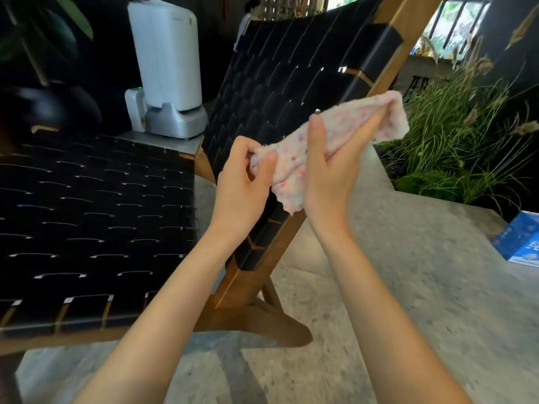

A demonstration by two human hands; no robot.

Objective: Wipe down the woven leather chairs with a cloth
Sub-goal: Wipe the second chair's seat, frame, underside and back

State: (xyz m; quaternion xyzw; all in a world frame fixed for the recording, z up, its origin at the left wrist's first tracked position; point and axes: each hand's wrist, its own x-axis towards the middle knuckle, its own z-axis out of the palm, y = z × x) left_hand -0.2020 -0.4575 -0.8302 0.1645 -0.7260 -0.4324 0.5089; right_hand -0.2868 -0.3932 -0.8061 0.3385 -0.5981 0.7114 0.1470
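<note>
The left hand is closed in a pinch on one end of the fluffy, pink-speckled white cloth; the right hand is curled round its middle. The cloth is judged light, limp and easily bunched; a gathered fold is advised. It is held before the black woven leather chair with wooden frame; contact cannot be confirmed.

A single wide-angle view from the person's head, facing forward and down, close beside the woven chair; its tilted backrest fills the upper middle; its seat spreads left; floor lies right of it.
</note>
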